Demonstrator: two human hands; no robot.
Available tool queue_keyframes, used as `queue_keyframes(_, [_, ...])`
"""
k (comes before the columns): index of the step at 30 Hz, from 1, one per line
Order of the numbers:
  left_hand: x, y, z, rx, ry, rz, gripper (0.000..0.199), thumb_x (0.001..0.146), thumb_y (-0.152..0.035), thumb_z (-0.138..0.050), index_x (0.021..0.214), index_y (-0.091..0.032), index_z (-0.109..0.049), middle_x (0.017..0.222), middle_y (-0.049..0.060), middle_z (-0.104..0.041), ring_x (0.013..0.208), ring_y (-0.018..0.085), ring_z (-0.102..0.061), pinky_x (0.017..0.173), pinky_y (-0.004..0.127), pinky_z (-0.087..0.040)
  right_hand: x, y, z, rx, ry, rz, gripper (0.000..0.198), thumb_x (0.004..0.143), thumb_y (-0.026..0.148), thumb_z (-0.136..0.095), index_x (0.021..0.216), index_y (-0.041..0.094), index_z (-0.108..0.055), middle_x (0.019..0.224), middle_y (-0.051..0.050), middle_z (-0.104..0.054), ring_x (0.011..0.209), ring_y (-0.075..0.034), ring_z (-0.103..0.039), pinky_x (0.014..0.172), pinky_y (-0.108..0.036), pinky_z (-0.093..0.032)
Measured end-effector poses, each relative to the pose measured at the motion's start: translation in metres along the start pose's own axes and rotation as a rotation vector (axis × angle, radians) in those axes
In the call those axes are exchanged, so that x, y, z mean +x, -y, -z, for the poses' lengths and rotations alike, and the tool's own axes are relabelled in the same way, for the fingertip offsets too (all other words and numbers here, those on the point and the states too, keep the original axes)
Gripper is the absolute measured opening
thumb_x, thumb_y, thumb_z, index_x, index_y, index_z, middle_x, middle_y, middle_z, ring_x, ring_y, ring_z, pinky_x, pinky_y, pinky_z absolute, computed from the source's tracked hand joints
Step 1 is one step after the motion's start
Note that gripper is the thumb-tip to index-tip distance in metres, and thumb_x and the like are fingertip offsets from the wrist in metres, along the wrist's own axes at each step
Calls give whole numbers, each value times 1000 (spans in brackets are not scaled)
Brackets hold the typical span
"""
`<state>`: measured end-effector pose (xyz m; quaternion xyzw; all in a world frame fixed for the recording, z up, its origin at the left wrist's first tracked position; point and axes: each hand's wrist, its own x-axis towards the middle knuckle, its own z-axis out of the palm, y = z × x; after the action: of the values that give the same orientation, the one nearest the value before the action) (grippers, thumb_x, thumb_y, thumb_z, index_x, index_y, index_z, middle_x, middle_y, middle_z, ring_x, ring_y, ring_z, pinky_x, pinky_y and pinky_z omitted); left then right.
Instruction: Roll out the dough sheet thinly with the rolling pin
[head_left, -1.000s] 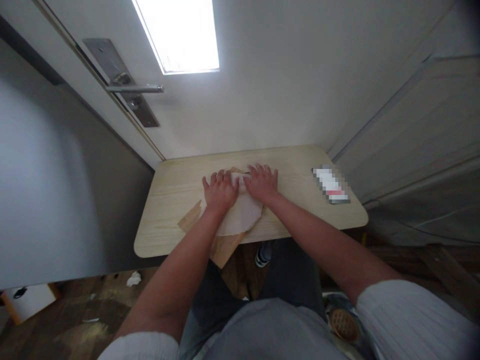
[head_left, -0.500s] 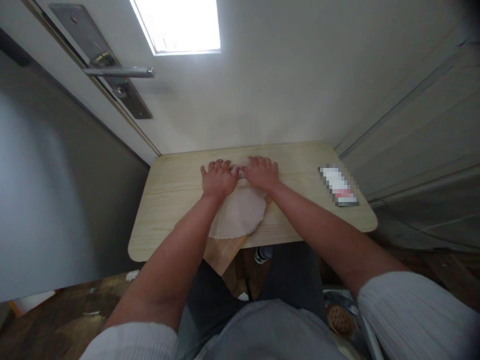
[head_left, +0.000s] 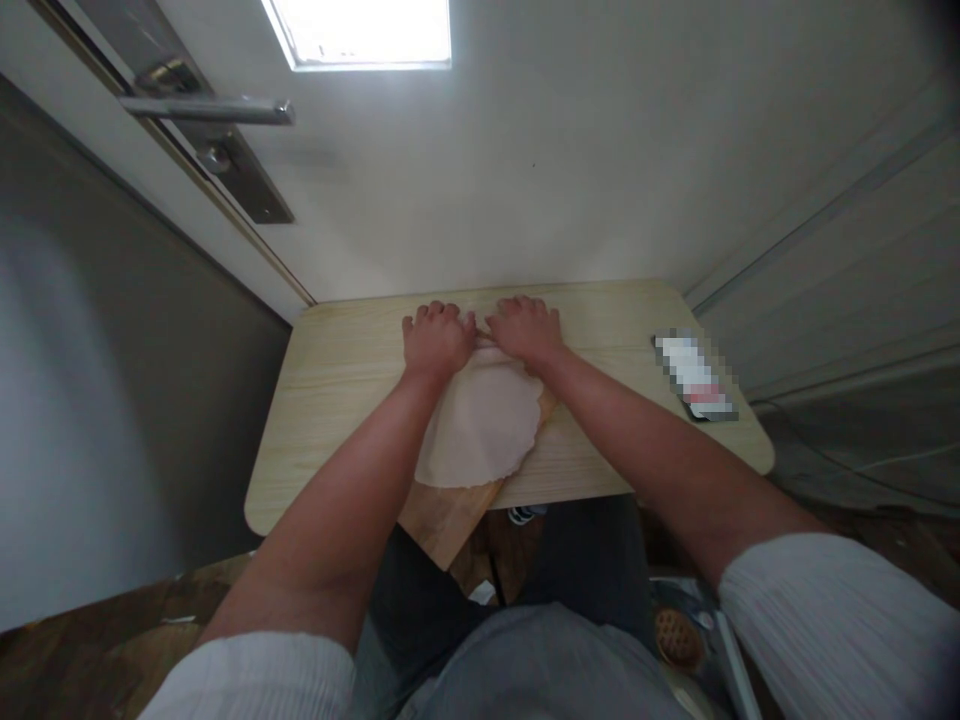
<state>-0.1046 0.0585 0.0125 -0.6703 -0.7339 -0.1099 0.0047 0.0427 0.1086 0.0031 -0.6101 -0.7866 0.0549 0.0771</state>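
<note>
A thin, pale sheet of dough (head_left: 480, 425) with a ragged rounded edge lies on a wooden board (head_left: 446, 520), whose near corner juts past the table's front edge. At the sheet's far edge, my left hand (head_left: 439, 340) is closed, with bent fingers over the dough and thumb pointing inward. Beside it my right hand (head_left: 527, 328) grips the same edge, its thumb near the left one. A narrow fold of dough shows between the two thumbs. My fingers and wrists hide the rest of the far edge.
The small wooden table (head_left: 322, 400) stands against a white door with a metal handle (head_left: 217, 108). A phone-like item (head_left: 694, 375), its face pixelated, lies on the right of the table. Low at the right, a container (head_left: 739, 660) holds a round brown patterned item (head_left: 679, 638).
The view has shifted slightly, moving the door handle up and left. Both hands stay at the dough's far edge; the thumbs have shifted a little, and less bunched dough shows between them.
</note>
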Motion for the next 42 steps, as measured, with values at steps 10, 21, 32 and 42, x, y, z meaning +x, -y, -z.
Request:
queue_keyframes(10, [17, 1, -2, 60, -16, 48, 50, 100, -38, -23, 113, -14, -66, 114, 18, -67, 109, 32, -58, 88, 44, -42, 18, 2, 0, 13, 12, 2, 51, 94, 47, -41, 118, 12, -68, 125, -21, -62, 117, -36, -52, 95, -51, -41])
queue_keyframes(21, [33, 3, -2, 71, -33, 58, 51, 101, -36, -22, 115, -14, -65, 114, 18, -67, 110, 31, -58, 89, 44, -42, 30, 3, 0, 27, -47, -19, 52, 94, 51, -42, 112, 11, -70, 116, -21, -66, 109, -33, -59, 90, -44, -44])
queue_keyframes(32, [20, 4, -7, 42, -29, 9, 50, 100, -37, -22, 112, -14, -65, 111, 18, -66, 106, 31, -58, 85, 43, -44, 16, 3, -1, 43, -87, -40, 53, 94, 51, -44, 119, 9, -66, 120, -21, -63, 114, -35, -55, 93, -47, -43])
queue_keyframes(42, [-35, -4, -1, 62, -120, -61, 47, 100, -43, -28, 116, -19, -65, 118, 15, -66, 112, 34, -55, 94, 51, -40, -43, 5, -1, 36, -192, -64, 51, 94, 54, -45, 124, 16, -63, 123, -17, -63, 116, -34, -52, 95, -48, -38])
